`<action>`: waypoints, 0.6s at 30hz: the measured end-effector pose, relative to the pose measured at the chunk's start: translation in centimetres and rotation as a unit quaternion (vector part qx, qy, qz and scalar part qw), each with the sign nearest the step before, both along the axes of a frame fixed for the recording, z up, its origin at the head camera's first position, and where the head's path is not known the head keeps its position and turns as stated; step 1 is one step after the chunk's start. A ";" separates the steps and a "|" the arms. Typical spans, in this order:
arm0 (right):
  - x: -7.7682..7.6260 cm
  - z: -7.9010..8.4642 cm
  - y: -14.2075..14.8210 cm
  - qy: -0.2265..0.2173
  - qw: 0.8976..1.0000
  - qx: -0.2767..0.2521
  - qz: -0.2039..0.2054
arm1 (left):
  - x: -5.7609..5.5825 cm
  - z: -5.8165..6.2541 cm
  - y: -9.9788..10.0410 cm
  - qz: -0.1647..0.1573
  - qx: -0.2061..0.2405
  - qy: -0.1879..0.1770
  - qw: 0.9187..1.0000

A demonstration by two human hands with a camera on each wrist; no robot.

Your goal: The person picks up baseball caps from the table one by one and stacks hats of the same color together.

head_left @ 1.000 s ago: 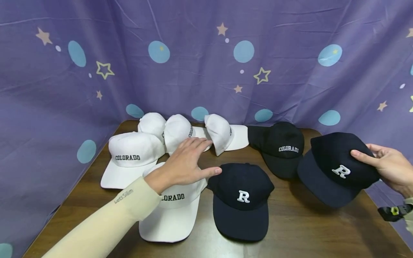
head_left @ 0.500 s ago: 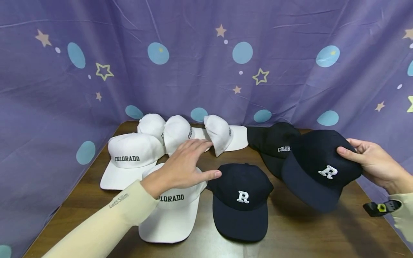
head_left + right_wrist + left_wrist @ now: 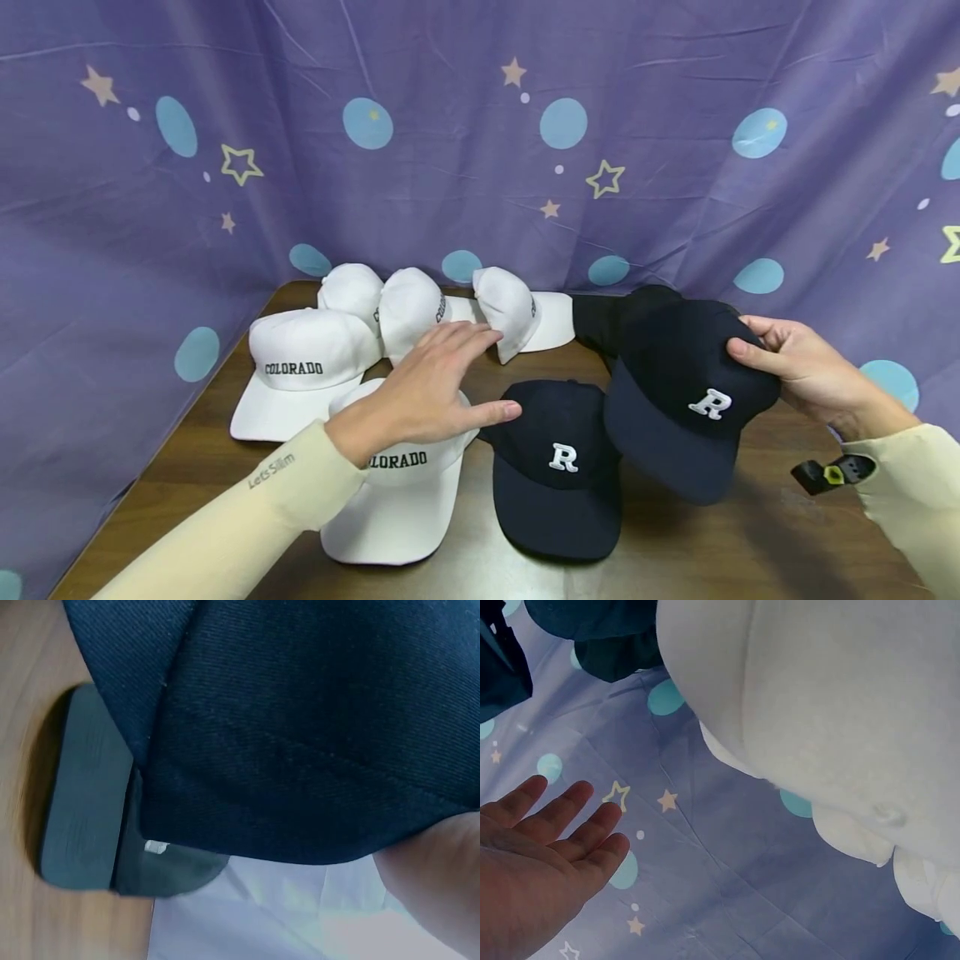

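Note:
With its thumb on the near side of the crown, my right hand (image 3: 813,375) holds up a navy baseball cap (image 3: 667,358) bearing a white R. The held cap fills much of the right wrist view. Its brim hangs down over the right part of a second navy R cap (image 3: 558,517) on the table. My left hand (image 3: 427,387) hovers palm-down, fingers stretched out, over a white COLORADO cap (image 3: 393,521). Its fingers (image 3: 570,825) show apart and holding nothing in the left wrist view. Behind the held cap, a black cap (image 3: 596,321) is mostly hidden.
Several more white caps (image 3: 307,354) stand at the back and left of the wooden table (image 3: 787,542). A purple curtain (image 3: 480,200) with stars and dots hangs right behind the table's far edge. A dark band (image 3: 832,475) is at my right wrist.
My right hand has carried the held navy cap leftward, so it now covers most of the black cap and overlaps the navy cap on the table. My left hand has stayed nearly still.

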State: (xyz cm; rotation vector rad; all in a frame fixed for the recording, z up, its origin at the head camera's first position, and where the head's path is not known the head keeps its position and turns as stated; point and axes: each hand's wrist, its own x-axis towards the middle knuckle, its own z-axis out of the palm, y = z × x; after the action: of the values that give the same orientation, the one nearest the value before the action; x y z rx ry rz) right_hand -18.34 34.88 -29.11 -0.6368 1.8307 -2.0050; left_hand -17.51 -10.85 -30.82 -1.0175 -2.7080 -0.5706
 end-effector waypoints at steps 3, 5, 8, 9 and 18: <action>-0.2 0.0 -1.3 0.002 1.000 0.019 -0.004 | 0.2 0.1 0.1 -0.002 -0.002 -0.001 1.000; -0.4 0.0 -2.0 0.004 0.999 0.033 -0.006 | 0.4 0.1 0.2 -0.004 -0.003 0.000 1.000; -0.7 0.0 -3.1 0.018 0.998 0.057 -0.006 | 0.5 0.0 0.2 -0.004 -0.005 0.005 1.000; -0.8 0.0 -3.4 0.025 0.998 0.066 -0.005 | 0.5 0.0 0.1 -0.004 -0.006 0.007 1.000; -1.5 0.0 -6.6 0.050 0.995 0.092 -0.002 | 1.1 -0.2 -0.6 -0.007 -0.016 0.019 1.000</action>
State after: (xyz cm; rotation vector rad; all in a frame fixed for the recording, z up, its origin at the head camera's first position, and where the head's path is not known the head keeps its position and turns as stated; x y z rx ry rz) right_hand -19.87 28.27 -29.12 -0.6890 2.0471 -1.8098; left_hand -16.44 -11.45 -31.04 -1.0456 -2.6879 -0.5058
